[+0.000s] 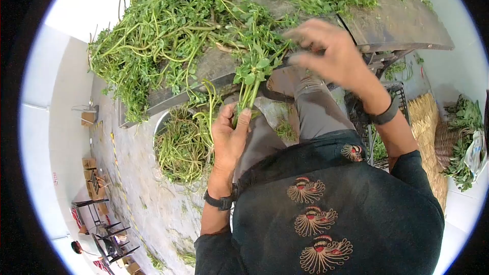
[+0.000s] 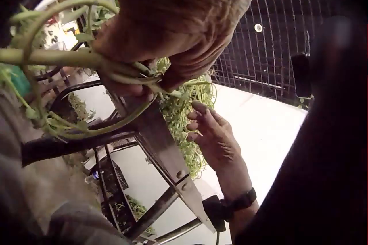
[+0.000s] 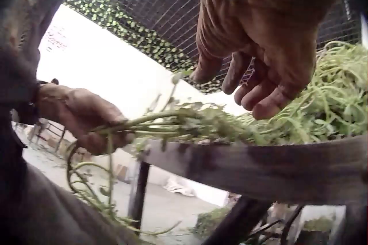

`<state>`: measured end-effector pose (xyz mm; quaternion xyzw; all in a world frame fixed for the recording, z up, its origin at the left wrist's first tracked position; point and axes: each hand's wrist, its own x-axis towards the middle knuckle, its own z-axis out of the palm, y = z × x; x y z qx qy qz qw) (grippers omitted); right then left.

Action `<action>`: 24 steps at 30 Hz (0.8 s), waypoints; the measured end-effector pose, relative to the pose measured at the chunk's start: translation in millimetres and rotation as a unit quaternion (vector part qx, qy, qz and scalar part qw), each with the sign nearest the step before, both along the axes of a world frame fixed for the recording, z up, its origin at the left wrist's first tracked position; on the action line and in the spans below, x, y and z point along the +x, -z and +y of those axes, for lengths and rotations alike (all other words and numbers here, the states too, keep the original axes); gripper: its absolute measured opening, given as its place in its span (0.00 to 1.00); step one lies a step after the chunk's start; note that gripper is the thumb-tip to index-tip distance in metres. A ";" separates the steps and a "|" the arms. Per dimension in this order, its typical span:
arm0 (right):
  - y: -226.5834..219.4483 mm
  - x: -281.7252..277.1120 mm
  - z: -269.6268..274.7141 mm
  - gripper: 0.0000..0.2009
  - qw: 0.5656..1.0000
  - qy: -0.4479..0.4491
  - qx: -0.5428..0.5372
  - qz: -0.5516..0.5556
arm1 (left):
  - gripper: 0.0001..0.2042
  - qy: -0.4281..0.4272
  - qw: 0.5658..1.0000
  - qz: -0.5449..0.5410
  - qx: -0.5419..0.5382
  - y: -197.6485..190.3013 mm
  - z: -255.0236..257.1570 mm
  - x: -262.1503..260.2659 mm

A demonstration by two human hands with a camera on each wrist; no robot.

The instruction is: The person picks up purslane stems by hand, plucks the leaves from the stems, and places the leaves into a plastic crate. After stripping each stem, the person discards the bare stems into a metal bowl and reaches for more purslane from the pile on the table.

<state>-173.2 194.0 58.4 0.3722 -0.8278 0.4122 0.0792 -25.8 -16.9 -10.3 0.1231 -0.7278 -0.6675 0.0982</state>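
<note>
Left grip (image 1: 232, 135) pinches stems (image 1: 247, 95) off worktop's near edge (image 1: 407, 47), tops (image 1: 256, 69) pointing away; right grip (image 1: 333, 53) empty, half-spread, nearer tops.

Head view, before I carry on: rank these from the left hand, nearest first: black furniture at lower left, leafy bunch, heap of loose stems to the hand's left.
1. Leafy bunch: touching, its stems gripped in the left hand.
2. Heap of loose stems: lower down, to the hand's left.
3. Black furniture: well beyond, at the picture's far lower left.
</note>
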 end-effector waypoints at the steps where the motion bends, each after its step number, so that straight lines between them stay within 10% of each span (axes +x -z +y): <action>1: 0.6 12.0 -7.1 0.20 0.996 -0.030 0.022 0.076 | 0.08 0.007 1.000 -0.010 0.009 1.3 1.2 0.3; 10: 22.0 -12.2 -19.5 0.07 0.985 -0.047 -0.040 0.161 | 0.07 -0.008 0.999 -0.004 -0.036 15.0 -0.1 10.9; 17: -26.9 -41.2 12.4 0.06 0.948 0.005 -0.310 -0.068 | 0.11 -0.016 0.998 -0.057 0.017 24.7 3.4 20.8; 22: -7.5 -12.7 13.5 0.07 0.964 0.000 -0.234 -0.128 | 0.12 0.015 0.997 -0.028 -0.074 48.5 -6.2 31.0; 24: 7.1 2.2 12.2 0.08 0.919 -0.043 -0.210 -0.331 | 0.12 0.025 0.994 -0.022 -0.103 51.2 -8.2 33.6</action>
